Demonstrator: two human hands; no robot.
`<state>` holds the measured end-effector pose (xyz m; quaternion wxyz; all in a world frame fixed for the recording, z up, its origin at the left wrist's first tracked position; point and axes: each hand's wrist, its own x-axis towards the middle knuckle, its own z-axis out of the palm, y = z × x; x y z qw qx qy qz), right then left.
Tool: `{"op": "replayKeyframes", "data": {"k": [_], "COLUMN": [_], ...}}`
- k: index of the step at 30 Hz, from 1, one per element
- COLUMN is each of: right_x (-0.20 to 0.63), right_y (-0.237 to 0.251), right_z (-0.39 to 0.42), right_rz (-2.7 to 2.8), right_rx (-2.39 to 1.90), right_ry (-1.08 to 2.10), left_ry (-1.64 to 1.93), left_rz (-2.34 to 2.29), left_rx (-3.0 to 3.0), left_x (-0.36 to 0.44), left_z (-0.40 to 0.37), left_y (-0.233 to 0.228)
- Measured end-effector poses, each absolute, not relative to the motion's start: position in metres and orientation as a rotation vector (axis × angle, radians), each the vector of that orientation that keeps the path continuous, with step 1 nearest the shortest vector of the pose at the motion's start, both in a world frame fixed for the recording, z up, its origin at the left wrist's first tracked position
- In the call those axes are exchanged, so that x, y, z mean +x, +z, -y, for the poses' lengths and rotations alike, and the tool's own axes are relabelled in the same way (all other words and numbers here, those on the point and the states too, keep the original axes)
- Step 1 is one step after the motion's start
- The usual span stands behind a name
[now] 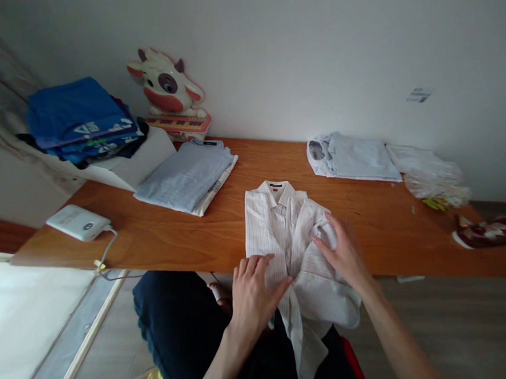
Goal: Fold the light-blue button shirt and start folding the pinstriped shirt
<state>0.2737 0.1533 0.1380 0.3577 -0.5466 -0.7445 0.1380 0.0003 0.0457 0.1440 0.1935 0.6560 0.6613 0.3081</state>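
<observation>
A white striped collared shirt (301,241) lies partly folded on the wooden table, collar toward the wall. Its lower part hangs over the front edge onto my lap. My left hand (254,286) rests on the shirt's left side near the table edge, fingers spread and the thumb reaching toward the button strip. On the other side, my right hand (342,250) touches the bunched sleeve and side, thumb and fingers apart. Neither hand is closed around the cloth.
Folded light-blue clothes (187,173) lie back left, near a blue clothes stack (81,117) on a white box and a cow-shaped toy keyboard (170,91). A white power bank (78,222) with a cable sits left. Another folded shirt (358,157) and a plastic bag (436,181) lie back right.
</observation>
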Motion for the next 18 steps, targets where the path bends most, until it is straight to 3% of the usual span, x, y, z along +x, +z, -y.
{"op": "replayKeyframes", "data": {"k": [4,7,11,14,18], "right_x": [0.258,0.261,0.289,0.334,0.39], "right_y": [0.111,0.095,0.106,0.123,0.117], "right_z": [-0.191,-0.191,-0.181,-0.182,-0.192], "right_rz": [2.109,2.083,1.868,1.621,1.631], "right_rx": [-1.372,-1.363,-1.375,-1.477,-1.594], "right_ry": [0.311,0.352,0.326,0.112,-0.013], "left_ry": [0.609,0.642,0.681,0.742,0.891], "left_rz": [-1.76,-1.774,-1.75,-1.522,-1.364], "left_rx": [1.865,1.782,1.7,1.648,1.359], "left_x": [-0.007,-0.023,-0.033,-0.026,-0.003], "left_z": [-0.072,-0.068,-0.042,-0.014,0.017], "left_y": [0.139,0.13,0.133,0.132,0.08]}}
